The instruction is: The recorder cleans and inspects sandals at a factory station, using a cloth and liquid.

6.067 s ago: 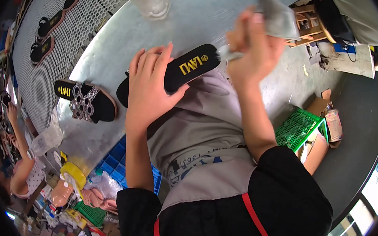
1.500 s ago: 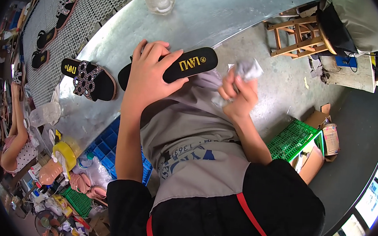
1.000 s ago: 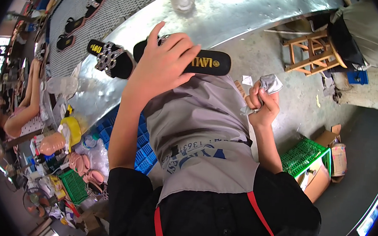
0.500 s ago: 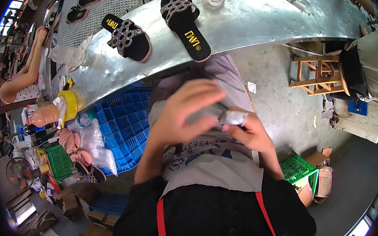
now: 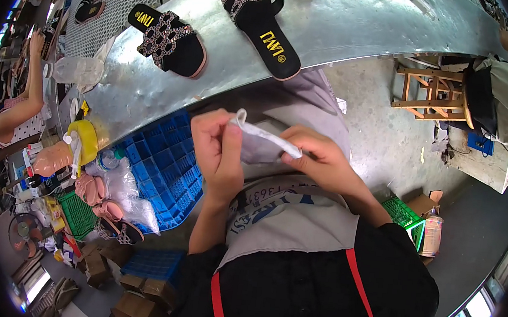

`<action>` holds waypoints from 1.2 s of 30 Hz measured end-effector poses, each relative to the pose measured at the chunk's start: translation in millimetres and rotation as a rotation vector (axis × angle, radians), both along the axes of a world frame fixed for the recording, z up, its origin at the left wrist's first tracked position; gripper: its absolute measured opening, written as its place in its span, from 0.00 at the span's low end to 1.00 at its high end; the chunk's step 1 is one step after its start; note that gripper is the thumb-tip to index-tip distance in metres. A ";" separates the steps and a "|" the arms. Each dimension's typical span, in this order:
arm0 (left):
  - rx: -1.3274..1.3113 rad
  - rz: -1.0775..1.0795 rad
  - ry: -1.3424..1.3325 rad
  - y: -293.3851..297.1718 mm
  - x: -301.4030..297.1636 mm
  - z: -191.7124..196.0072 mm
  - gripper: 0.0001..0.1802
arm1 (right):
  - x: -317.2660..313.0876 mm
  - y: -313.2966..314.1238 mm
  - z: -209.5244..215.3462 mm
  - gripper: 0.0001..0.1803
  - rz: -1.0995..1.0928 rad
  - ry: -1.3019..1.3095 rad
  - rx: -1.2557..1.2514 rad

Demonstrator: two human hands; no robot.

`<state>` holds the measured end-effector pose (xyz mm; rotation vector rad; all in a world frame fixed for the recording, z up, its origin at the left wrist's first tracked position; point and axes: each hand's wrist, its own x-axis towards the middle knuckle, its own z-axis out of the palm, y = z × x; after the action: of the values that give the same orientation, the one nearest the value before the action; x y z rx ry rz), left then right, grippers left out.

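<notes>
A narrow white strip, perhaps cloth or tape, stretches between my two hands in front of my grey apron. My left hand pinches its looped end between thumb and fingers. The other end sits in the closed fingers of my right hand. Beyond my hands, on the metal table, lie two black sandals with jewelled straps: one at the left and one to its right, reaching over the table's near edge.
The metal-topped table curves across the front. Blue plastic crates stand below it at the left, beside a yellow container. A clear bottle lies near the table's left end. At the right are a wooden stool and green crate.
My left hand was open and blurred above the right; it has closed on the white strip. The strip, bunched in my right hand before, is now drawn out between both hands.
</notes>
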<state>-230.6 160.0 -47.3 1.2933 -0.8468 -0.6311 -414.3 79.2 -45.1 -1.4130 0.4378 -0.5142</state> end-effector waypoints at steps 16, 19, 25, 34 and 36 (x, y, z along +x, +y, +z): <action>0.145 -0.220 0.058 -34.5 56.5 19.0 0.12 | 30.5 -30.7 10.5 0.08 -0.156 -0.138 0.693; 0.046 -0.457 -0.292 -56.5 47.9 29.0 0.15 | 54.4 -31.6 18.7 0.06 -0.136 -0.108 0.604; 0.136 -0.386 0.013 -52.7 48.3 8.4 0.03 | 50.2 -34.4 27.3 0.07 -0.303 -0.074 0.787; -0.030 -0.313 0.198 -77.4 26.0 -10.3 0.08 | 37.6 -36.9 12.7 0.11 -0.209 -0.325 1.059; -0.058 -0.172 -0.181 -75.4 12.3 -18.1 0.13 | 42.2 -35.0 12.4 0.11 -0.340 -0.491 1.057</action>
<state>-218.3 84.6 -65.3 1.2461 -1.1269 -0.6257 -372.2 44.1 -32.8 -0.1768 0.4444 -0.7274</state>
